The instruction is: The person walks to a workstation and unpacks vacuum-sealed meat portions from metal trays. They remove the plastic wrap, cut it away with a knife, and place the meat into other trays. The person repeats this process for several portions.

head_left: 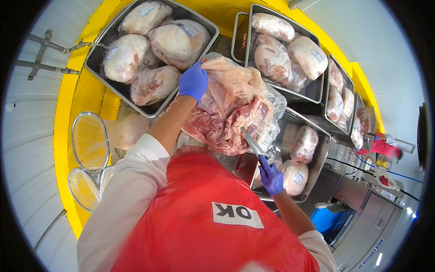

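Fingers of the right hand (272, 177) wrap a knife (254, 143) just beyond the red apron (181, 195), its tip at the big raw meat (204, 120), where the left hand's (194, 82) fingers curl onto the upper-left edge, wrap or flesh I can't tell. Cutting looks to be in hand, and the next move calls for steady support, clear of the blade! Outward now: the near-right tray (317, 170), left tray (117, 90) and upper-right tray (315, 91) all hold wrapped pieces (304, 144).

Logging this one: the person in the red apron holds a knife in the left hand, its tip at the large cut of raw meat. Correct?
Not quite: the head view shows the knife in the right hand, not the left. The red apron and the tip at the large cut of raw meat are right.
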Demonstrator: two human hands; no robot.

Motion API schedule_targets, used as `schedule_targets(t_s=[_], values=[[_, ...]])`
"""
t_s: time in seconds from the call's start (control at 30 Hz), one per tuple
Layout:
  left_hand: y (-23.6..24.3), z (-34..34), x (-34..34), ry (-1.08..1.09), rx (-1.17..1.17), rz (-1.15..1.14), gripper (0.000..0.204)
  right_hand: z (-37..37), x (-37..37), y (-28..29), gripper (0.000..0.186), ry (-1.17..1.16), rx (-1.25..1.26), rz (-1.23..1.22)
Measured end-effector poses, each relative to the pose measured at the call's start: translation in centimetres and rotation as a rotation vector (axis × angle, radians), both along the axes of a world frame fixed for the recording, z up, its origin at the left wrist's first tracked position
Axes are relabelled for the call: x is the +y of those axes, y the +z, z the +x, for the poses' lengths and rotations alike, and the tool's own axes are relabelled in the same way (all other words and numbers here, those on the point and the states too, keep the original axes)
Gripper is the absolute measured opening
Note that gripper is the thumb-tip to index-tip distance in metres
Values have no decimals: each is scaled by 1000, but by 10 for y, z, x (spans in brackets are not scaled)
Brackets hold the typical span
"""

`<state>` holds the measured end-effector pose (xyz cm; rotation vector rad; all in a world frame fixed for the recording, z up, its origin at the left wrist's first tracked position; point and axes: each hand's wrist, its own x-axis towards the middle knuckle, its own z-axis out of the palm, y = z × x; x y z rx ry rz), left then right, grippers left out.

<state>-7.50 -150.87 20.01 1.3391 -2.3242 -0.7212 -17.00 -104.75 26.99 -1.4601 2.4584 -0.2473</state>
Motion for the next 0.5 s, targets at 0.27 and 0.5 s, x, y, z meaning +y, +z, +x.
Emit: schedule_targets(t_s=[0.27,0.5], values=[[0,-12,-15,97,-170,4,38,3,8,-66,51,-52,-79,-196],[-32,-9,-33,122,-139,25,42,-4,-2,50,53,-31,-125,93]])
